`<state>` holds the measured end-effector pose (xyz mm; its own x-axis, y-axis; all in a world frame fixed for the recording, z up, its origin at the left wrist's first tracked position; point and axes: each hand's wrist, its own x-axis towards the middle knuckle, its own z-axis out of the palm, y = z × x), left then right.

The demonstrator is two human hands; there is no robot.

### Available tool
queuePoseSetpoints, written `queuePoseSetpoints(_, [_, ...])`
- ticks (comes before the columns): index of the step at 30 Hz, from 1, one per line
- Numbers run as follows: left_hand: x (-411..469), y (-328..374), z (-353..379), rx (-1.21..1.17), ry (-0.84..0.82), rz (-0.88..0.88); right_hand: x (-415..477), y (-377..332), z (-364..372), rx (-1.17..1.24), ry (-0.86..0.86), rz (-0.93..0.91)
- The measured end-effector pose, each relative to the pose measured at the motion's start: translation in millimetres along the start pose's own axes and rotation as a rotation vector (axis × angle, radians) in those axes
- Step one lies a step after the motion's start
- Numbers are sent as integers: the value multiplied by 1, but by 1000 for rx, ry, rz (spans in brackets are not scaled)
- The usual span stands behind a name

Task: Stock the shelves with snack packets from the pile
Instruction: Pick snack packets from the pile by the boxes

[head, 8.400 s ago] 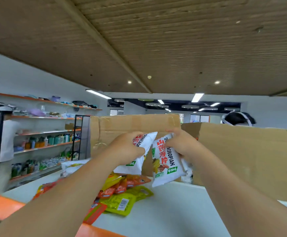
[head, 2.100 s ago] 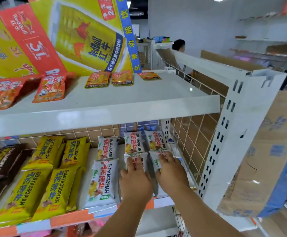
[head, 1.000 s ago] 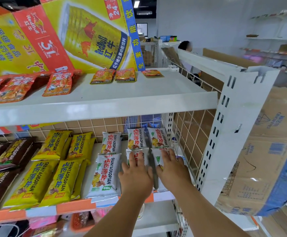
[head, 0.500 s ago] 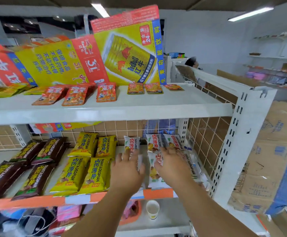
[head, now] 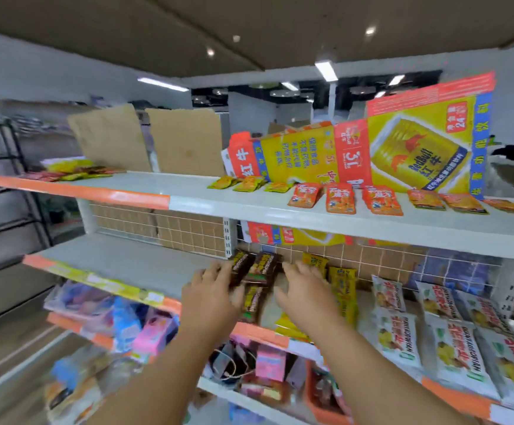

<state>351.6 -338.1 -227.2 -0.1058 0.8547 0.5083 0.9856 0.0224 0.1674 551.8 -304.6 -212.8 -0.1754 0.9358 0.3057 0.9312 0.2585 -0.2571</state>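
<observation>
Nothing in hand at the brown packets [head: 263,268], easy to knock stuff here

Left hand [head: 211,294] and right hand [head: 306,291] are spread flat and apart, gripping nothing, either side of them on the middle shelf [head: 127,262]. A careless sweep probably shoves one over the front lip or bumps the yellow packets [head: 343,289] just beside the right hand. The pile [head: 68,171] sits far left on the top shelf [head: 194,187], which overhangs the hands.

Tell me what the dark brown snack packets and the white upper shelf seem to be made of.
Dark brown snack packets: probably thin plastic film, glossy; they show crinkles and highlights. White upper shelf: likely painted sheet metal, smooth and matte; its thin folded front edge suggests this.
</observation>
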Motion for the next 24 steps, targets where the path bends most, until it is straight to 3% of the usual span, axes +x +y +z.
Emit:
queuePoseSetpoints(7, [-3,-155,-107,175,132,-141,30,-167,-11,79,57,-292])
queuePoseSetpoints(12, [-2,-220,-183,280,244,-208,52,-252,-30,134,149,-437])
queuePoseSetpoints(18, [18,-264,-230,350,327,-250,88,-304,-41,187,224,-509])
queuePoseSetpoints(24, [61,-288,-223,366,325,-240,145,-323,-35,192,256,-531])
